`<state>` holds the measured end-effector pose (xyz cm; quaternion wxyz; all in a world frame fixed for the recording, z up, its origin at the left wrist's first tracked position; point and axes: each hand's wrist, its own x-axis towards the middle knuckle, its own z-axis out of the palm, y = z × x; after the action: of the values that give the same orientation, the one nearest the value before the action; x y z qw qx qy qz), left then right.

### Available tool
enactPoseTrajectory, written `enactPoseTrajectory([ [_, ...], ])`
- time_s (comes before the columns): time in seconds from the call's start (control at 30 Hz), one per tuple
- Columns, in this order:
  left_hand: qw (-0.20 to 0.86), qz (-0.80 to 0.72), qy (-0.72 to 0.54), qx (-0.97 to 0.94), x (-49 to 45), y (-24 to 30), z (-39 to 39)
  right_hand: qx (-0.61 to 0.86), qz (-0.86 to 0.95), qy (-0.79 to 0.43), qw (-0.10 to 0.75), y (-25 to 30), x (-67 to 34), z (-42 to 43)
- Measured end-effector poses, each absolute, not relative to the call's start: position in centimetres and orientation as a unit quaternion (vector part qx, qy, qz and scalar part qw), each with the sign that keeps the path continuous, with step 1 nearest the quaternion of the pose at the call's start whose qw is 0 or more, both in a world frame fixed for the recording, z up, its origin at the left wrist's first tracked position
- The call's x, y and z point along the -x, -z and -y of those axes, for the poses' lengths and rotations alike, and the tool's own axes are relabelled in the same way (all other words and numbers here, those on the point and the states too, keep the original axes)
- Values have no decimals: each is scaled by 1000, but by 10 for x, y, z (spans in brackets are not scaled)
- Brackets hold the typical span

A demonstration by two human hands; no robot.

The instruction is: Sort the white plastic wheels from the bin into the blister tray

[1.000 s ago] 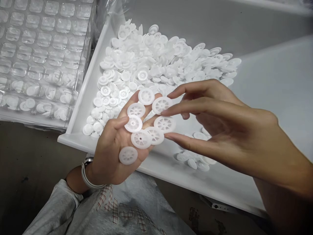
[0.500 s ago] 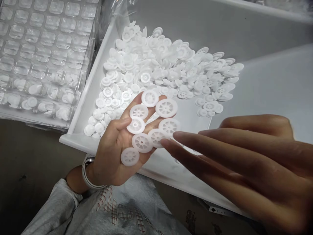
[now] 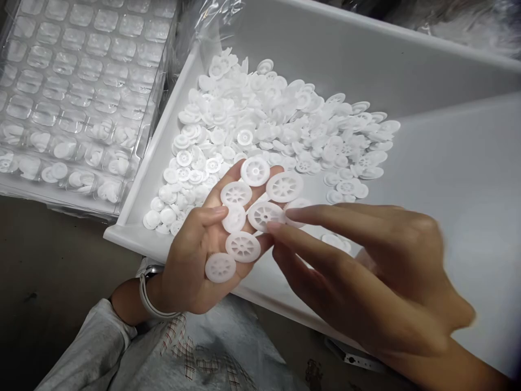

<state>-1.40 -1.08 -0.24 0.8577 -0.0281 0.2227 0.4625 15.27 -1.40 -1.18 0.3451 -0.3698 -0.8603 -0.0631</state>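
My left hand (image 3: pixel 199 233) lies palm up over the tray's near side, cradling several round white plastic gears with spoked centres. Its thumb presses on one gear (image 3: pixel 234 218), tilted against the palm. Another gear (image 3: pixel 284 186) rests across the fingers. My right hand (image 3: pixel 358 271) reaches in from the right with its fingers bent together. Its fingertips meet the right edge of a spoked gear (image 3: pixel 262 214), and one finger partly covers a further gear (image 3: pixel 299 204). Whether the thumb pinches from below is hidden.
A large white tray (image 3: pixel 459 179) holds a heap of similar white wheels (image 3: pixel 280 117). On the left, a clear blister tray (image 3: pixel 81 103) has white pieces in its nearer pockets. Clear plastic film (image 3: pixel 211 16) hangs at the tray's far left corner.
My right hand has drawn in to the left, fingertips now on the gears. Some gears have shifted in my left palm, and the one under the thumb has tilted. The view has moved slightly.
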Motion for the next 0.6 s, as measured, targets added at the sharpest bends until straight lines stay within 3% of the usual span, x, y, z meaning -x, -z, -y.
enactPoseTrajectory([
  [0.17, 855, -230, -461, 58, 10, 2, 8, 423, 835, -74, 344, 0, -142, 16],
  [0.27, 848, -253, -462, 66, 10, 1, 7, 421, 797, -177, 395, -1, -145, 6],
  [0.4, 811, -264, -521, 18, 14, 1, 9, 457, 725, -206, 473, 4, -157, -9],
  [0.6, 805, -277, -524, -25, 14, 1, 11, 532, 653, -326, 429, 0, -171, -10],
])
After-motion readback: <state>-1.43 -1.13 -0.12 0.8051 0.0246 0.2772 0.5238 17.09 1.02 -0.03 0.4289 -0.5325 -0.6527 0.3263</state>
